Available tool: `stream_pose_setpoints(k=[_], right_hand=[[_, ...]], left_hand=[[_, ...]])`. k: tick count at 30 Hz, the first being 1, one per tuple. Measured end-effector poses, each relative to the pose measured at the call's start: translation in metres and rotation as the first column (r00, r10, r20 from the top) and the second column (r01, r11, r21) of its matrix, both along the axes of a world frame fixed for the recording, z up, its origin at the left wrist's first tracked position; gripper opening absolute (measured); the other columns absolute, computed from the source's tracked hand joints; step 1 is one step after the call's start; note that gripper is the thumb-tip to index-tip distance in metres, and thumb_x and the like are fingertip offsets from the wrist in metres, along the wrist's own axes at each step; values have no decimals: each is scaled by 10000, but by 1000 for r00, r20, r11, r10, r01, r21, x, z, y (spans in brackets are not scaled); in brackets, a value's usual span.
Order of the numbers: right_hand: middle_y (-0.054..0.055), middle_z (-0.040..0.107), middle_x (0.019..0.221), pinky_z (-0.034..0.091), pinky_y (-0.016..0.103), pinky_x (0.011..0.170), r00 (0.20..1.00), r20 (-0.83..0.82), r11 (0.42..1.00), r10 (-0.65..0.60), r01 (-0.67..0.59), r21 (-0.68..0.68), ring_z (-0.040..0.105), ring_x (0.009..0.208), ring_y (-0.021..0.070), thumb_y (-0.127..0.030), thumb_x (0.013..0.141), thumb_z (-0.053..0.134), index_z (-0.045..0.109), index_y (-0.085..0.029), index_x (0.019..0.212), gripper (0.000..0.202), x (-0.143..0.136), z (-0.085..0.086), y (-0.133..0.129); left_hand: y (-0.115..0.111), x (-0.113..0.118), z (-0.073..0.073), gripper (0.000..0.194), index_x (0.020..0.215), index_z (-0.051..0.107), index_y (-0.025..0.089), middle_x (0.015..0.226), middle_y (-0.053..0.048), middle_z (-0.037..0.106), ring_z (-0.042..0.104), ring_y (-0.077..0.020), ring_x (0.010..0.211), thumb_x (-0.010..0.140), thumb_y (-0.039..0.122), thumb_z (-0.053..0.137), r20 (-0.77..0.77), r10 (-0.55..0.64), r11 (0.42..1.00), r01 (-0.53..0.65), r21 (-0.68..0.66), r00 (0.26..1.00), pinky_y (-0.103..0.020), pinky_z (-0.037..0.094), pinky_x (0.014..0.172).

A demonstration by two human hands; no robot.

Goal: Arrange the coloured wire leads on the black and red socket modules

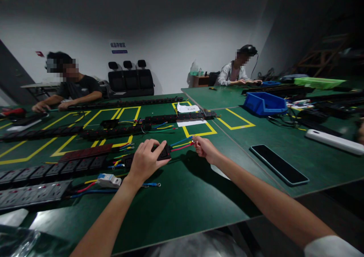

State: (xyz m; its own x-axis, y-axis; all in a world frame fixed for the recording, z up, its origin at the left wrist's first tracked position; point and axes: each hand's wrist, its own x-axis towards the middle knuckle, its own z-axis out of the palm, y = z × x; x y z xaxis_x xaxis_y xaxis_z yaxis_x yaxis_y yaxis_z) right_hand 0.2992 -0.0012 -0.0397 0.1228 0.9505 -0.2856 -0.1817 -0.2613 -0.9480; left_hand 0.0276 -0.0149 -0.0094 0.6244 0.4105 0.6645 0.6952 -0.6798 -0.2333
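Near the middle of the green table, my left hand (148, 156) is wrapped over the end of a black socket strip (164, 152). Blue, yellow and red wires (182, 144) run out of that end to the right. My right hand (206, 149) pinches their tips, where small metal terminals show. Left of my hands lie further socket strips (54, 170) with coloured wires. A grey strip (36, 194) lies closest to me, and a white-and-blue circuit breaker (109, 180) rests by its wires, just beyond my left forearm.
A phone (278, 164) lies right of my right forearm, with a white bar (334, 141) beyond it. Farther back stand a blue bin (265, 104) and a green tray (318, 83). Yellow tape outlines (239, 127) mark the table. Two co-workers (82, 88) (233, 73) sit across.
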Motion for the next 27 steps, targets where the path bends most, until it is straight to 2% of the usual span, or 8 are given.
stream_pose_setpoints(k=[3, 5, 8, 11, 14, 18, 23, 27], right_hand=[[-91, 342, 493, 190, 162, 363, 1000, -24, 1000, -1, 1, 22, 276, 391, 48, -387, 830, 641, 464, -203, 633, 323, -1, 3, -2], [-71, 424, 530, 232, 167, 365, 998, -59, 998, -15, 18, 54, 324, 401, 50, -371, 808, 670, 528, -192, 672, 267, -2, 6, -2], [-37, 547, 626, 302, 181, 379, 995, -96, 989, -39, 52, 138, 404, 434, 58, -333, 769, 704, 664, -183, 807, 161, -1, 11, -4], [-12, 624, 710, 348, 197, 400, 996, -70, 969, -46, 61, 240, 456, 465, 66, -291, 729, 701, 732, -191, 912, 210, 1, 16, -6], [0, 646, 725, 374, 201, 426, 999, -13, 955, -32, 34, 296, 502, 516, 84, -263, 692, 735, 755, -191, 969, 287, 2, 18, -7], [1, 647, 746, 387, 194, 448, 999, 46, 933, -8, -9, 359, 547, 598, 105, -318, 678, 817, 748, -198, 1047, 394, 3, 15, -6], [-18, 616, 709, 375, 198, 461, 998, 56, 900, -5, -20, 434, 523, 621, 109, -413, 664, 867, 743, -199, 1052, 460, 6, 11, -3], [-31, 587, 697, 370, 205, 467, 1000, 24, 904, 3, -13, 428, 471, 595, 94, -438, 639, 891, 756, -192, 1026, 478, 8, 12, -3]], left_hand=[[1, 0, 0, 602, 1275, 655, 117, 1011, -121, 613, 580, -270, 893, 773, 382, 853, 40, 12, 999, -11, -42, 999, -398, 514, 770], [1, -1, -1, 587, 1272, 660, 131, 1018, -113, 602, 587, -268, 913, 776, 384, 849, 94, 26, 996, -18, -89, 995, -406, 527, 801], [3, -3, -1, 561, 1269, 664, 142, 1030, -104, 582, 595, -265, 942, 797, 395, 830, 173, 48, 989, -22, -146, 984, -420, 539, 853], [5, -6, -2, 543, 1290, 654, 169, 1045, -94, 574, 599, -262, 956, 824, 406, 803, 221, 66, 984, -26, -177, 973, -426, 546, 874], [5, -8, -1, 552, 1302, 648, 180, 1050, -90, 572, 605, -264, 964, 823, 408, 802, 241, 80, 981, -33, -193, 967, -427, 548, 879], [5, -7, -1, 563, 1288, 660, 161, 1046, -92, 573, 611, -268, 960, 804, 400, 820, 232, 86, 979, -38, -201, 969, -424, 552, 876], [5, -6, -2, 555, 1280, 660, 159, 1049, -96, 576, 606, -266, 963, 802, 388, 824, 218, 67, 980, -23, -199, 974, -426, 551, 878], [5, -6, -2, 555, 1292, 654, 174, 1052, -95, 576, 599, -261, 964, 808, 390, 820, 213, 30, 982, 11, -189, 977, -421, 548, 878]])
